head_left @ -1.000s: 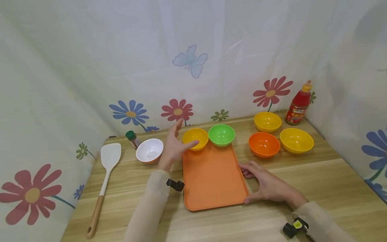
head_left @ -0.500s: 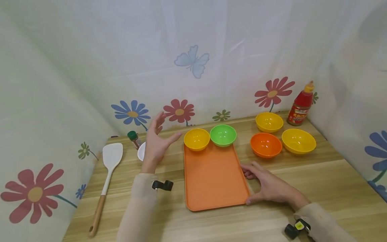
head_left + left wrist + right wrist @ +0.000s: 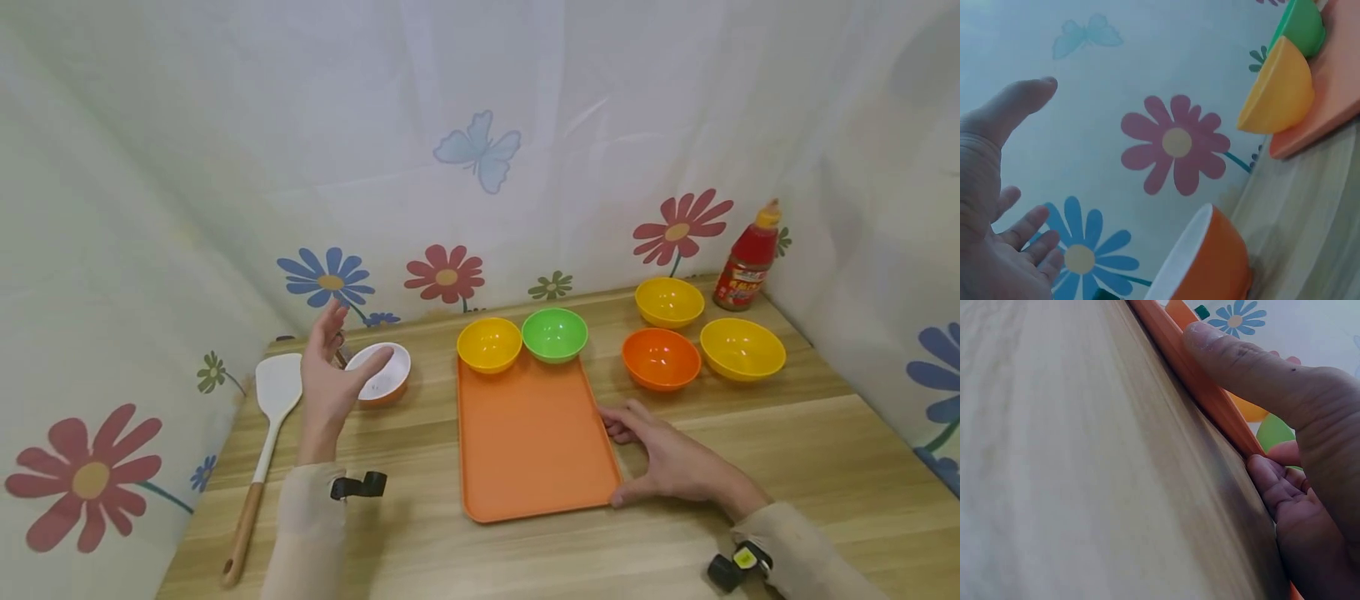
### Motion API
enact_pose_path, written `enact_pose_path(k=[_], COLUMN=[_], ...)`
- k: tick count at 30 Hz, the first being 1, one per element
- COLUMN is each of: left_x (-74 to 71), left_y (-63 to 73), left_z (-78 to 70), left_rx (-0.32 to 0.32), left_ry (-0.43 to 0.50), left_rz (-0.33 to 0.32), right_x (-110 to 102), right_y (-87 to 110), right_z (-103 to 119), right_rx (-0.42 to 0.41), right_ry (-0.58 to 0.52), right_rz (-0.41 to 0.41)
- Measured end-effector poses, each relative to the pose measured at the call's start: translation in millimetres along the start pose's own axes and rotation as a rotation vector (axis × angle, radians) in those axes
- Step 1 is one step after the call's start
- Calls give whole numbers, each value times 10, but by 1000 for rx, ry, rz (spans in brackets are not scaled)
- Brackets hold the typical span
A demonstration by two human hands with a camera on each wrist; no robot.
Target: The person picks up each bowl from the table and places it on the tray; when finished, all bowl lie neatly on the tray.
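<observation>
My left hand (image 3: 330, 383) is raised with spread fingers and holds nothing. Its thumb overlaps the left part of a bowl (image 3: 392, 379), white inside and orange outside, in the head view; the left wrist view has that bowl (image 3: 1216, 262) apart from the hand. Behind the fingers a small green-capped bottle (image 3: 1105, 294) is mostly hidden. At the orange tray's (image 3: 536, 450) right edge, my right hand (image 3: 667, 458) holds the rim, thumb at the near corner and fingers curled further up. A yellow bowl (image 3: 489, 345) and a green bowl (image 3: 555, 336) sit side by side on the tray's far end.
Right of the tray stand an orange bowl (image 3: 661, 359) and two yellow bowls, one behind (image 3: 670, 302) and one larger (image 3: 742, 349). A red sauce bottle (image 3: 745, 265) is at the back right corner. A white spatula (image 3: 270, 417) with a wooden handle lies at the left.
My left hand has moved left, away from the yellow bowl on the tray and across the white-inside bowl. The right hand stays at the tray's edge, and the bowls have not moved.
</observation>
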State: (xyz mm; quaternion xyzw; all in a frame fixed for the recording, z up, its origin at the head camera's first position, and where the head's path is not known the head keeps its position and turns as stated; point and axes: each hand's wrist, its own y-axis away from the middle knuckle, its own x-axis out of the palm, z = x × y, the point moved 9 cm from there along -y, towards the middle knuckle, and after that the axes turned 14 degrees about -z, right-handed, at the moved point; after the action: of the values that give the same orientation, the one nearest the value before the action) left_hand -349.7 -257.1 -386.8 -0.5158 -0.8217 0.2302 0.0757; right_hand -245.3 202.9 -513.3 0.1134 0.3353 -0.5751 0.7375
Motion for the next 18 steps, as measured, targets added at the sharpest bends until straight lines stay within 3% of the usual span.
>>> enact_pose_path(k=[7, 11, 18], left_x=[-166, -172, -111], left_y=[97, 147, 179], left_z=[455, 686, 925], left_rx=[-85, -123, -116], left_ry=[-34, -84, -57], left_rz=[16, 36, 66], right_x=[-27, -25, -8], right_y=[3, 1, -4], right_z=[42, 35, 18], right_rx=[6, 12, 12], right_ry=[-4, -1, 6], right_rz=[9, 12, 12])
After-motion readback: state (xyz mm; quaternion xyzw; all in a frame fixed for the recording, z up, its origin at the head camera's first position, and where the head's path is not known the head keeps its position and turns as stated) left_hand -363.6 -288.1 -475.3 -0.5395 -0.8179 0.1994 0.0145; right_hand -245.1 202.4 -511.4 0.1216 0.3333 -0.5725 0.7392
